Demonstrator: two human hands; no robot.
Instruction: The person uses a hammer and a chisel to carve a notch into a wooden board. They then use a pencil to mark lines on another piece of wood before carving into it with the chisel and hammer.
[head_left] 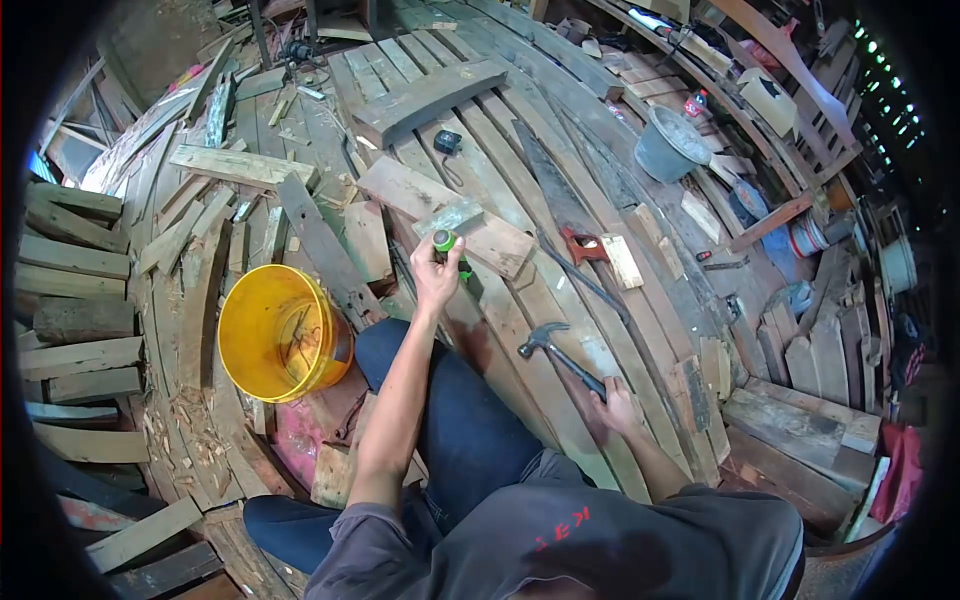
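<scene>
My left hand (436,273) is wrapped round a green-and-black handled chisel (444,240), held upright with its round butt towards me; the blade is hidden. Just beyond it, a small wood block (449,217) lies on a wide pale plank (410,190). On the right, my right hand (617,405) grips the end of a claw hammer (566,358). The hammer's head points away from me, to the left, low over the floor boards. Beyond the hammer is a handsaw with a red handle (584,246), beside a short light wood piece (622,262).
A yellow bucket (272,330) stands left of my knee with thin dark items inside. Ahead are a thick beam (430,103) and a black tape measure (447,141). A grey bucket (670,145) stands at the right. Stacked timber (85,320) lines the left side.
</scene>
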